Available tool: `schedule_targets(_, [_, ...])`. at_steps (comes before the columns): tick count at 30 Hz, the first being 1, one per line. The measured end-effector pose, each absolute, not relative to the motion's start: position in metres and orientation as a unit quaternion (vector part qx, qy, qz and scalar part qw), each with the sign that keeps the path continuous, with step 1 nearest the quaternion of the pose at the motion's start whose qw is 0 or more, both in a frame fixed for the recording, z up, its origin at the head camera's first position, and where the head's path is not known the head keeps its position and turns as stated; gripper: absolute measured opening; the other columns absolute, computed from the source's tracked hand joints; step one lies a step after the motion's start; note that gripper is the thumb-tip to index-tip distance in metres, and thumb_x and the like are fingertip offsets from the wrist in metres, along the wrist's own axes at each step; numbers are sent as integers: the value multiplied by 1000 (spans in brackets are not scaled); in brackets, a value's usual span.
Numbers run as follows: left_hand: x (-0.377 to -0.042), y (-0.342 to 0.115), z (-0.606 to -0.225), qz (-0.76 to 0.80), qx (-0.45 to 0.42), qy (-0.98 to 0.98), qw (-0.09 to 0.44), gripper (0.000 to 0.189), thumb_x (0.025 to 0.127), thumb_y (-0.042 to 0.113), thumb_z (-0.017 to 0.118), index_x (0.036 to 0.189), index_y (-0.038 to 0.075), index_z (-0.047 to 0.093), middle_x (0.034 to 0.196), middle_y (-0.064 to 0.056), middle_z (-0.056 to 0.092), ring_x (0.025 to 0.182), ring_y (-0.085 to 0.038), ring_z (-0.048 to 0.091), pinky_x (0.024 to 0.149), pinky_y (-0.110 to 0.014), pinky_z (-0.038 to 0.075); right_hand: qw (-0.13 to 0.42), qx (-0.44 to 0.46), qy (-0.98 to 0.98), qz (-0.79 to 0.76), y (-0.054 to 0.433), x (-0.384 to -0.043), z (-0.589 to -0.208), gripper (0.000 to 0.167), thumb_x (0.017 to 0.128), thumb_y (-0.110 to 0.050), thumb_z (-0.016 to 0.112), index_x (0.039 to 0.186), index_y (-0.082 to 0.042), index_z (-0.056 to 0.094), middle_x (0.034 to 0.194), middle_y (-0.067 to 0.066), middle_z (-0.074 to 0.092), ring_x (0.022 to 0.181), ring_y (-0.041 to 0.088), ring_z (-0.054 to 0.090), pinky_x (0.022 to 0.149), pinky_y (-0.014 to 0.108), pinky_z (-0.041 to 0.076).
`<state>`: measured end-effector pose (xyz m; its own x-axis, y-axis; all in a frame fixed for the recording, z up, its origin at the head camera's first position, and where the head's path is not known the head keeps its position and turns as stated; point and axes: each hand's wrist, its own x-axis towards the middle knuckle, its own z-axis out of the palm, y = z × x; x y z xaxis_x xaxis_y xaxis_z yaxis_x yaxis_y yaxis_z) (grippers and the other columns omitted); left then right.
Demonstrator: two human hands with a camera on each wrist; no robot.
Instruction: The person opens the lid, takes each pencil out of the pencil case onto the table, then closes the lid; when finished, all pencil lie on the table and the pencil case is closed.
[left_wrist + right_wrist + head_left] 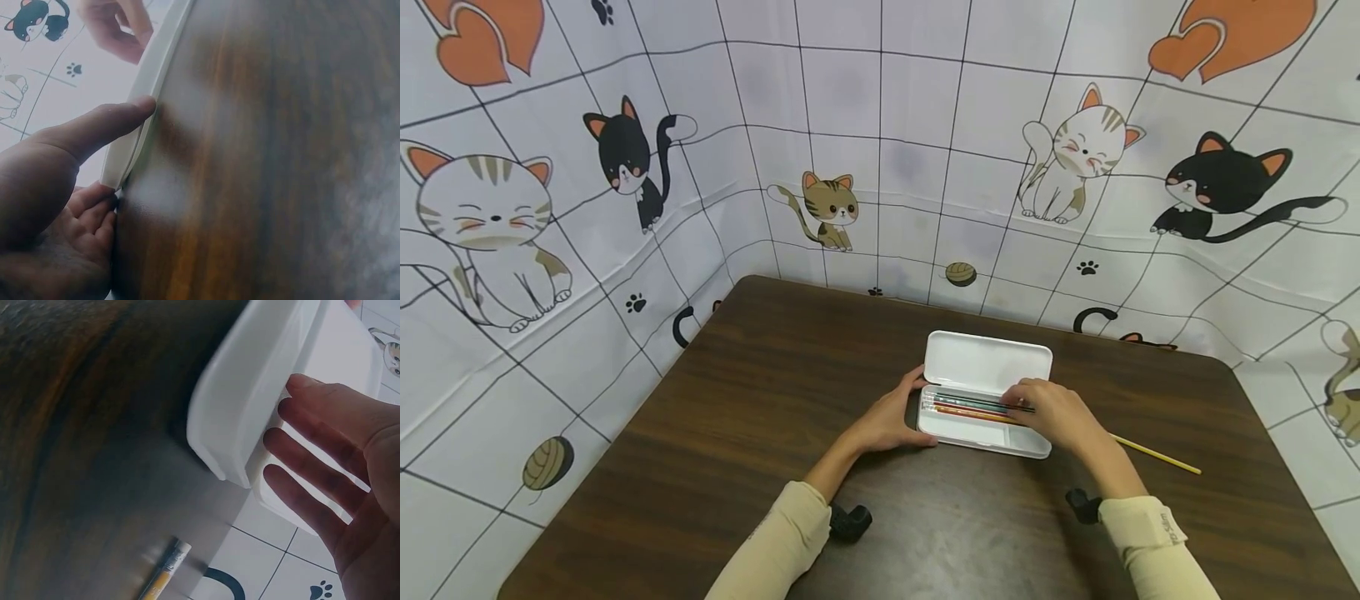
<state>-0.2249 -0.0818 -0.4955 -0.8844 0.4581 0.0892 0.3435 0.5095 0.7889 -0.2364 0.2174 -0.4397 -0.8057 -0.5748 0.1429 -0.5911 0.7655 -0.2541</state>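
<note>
A white pencil case (970, 431) lies with its lid (988, 362) raised at the back. Inside are several pencils (958, 408) in dark green, red and orange, side by side, their pale ends toward the left. My left hand (883, 423) grips the case's left end, the thumb (125, 122) on the front wall and the other fingers around the end. At the case's right end, my right hand (1056, 408) reaches in with its fingertips at the pencils. Its fingers (306, 456) look nearly straight and spread in the right wrist view, above the case's wall.
A yellow pencil (1157, 454) lies on the brown table (737, 400) to the right of the case, partly behind the right forearm. Black mounts (852, 523) sit at both wrists. A cat-patterned sheet (917, 167) hangs behind the table and along its sides.
</note>
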Motion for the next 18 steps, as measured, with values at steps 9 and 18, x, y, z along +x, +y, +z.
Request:
schedule_targets(9, [-223,-81,-496,440,227,866,69,119,71,28,90,157,17,9,147,-1,44,136,-18,36,109,-43,28,29,315,-940,131,218,-237,-446,13,87,-15,75,100,-14,77,94,-5,67,86,17,64,72,44,51])
schedule_targets(18, [-224,-82,-497,444,229,864,67,120,71,28,90,158,17,8,147,-1,44,136,-18,36,109,-44,29,46,322,-938,125,217,-235,-447,11,86,-14,76,97,-15,77,88,-7,61,77,10,56,65,36,48])
